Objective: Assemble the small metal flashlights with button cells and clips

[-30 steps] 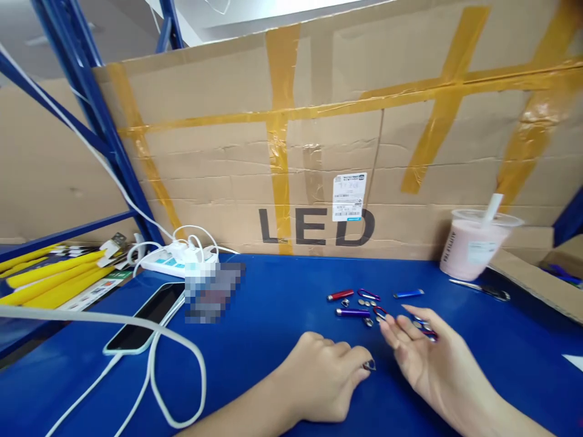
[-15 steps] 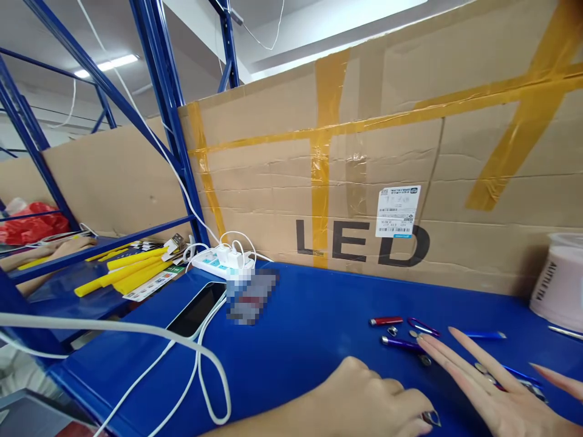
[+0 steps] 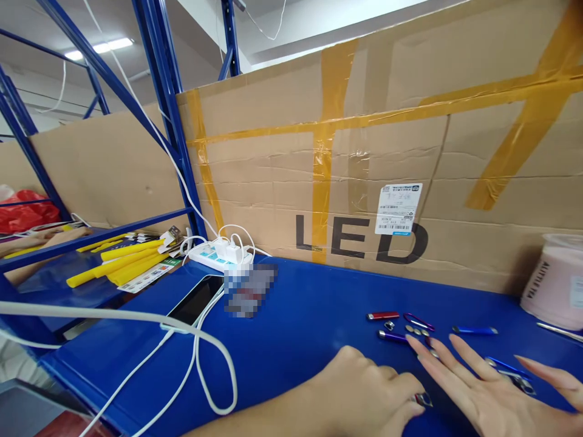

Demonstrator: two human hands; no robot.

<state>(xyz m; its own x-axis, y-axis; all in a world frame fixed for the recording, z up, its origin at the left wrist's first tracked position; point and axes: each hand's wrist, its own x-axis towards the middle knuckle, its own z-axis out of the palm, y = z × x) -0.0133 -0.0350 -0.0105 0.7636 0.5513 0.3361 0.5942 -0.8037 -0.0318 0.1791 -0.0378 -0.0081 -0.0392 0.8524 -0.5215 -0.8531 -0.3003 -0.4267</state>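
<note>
Compared with half a second earlier, little is altered: the view is tipped slightly, and the hands and small parts sit a little higher in the picture. The left hand [image 3: 364, 394] is kept curled at the near edge of the blue table [image 3: 296, 328], knuckles up, and a small metal cap [image 3: 422, 399] is pinched at its fingertips, just as before. The right hand [image 3: 496, 394] is held open and flat, palm up, fingers spread toward the far left; a blue clip piece [image 3: 505, 367] lies at its far edge, but whether it rests on the palm or on the table beside it cannot be told.

Just beyond the fingertips, a red tube [image 3: 382, 315], a purple tube [image 3: 392, 335], a blue tube [image 3: 474, 330], a purple clip [image 3: 418, 321] and a few button cells [image 3: 413, 329] are scattered close together. From this, the handling of the small cap is judged to be paused rather than advanced.

At the far left, a phone [image 3: 197, 300] and a white power strip [image 3: 218, 256] are seen; a pink drink cup [image 3: 555, 282] stands at the far right.
</note>
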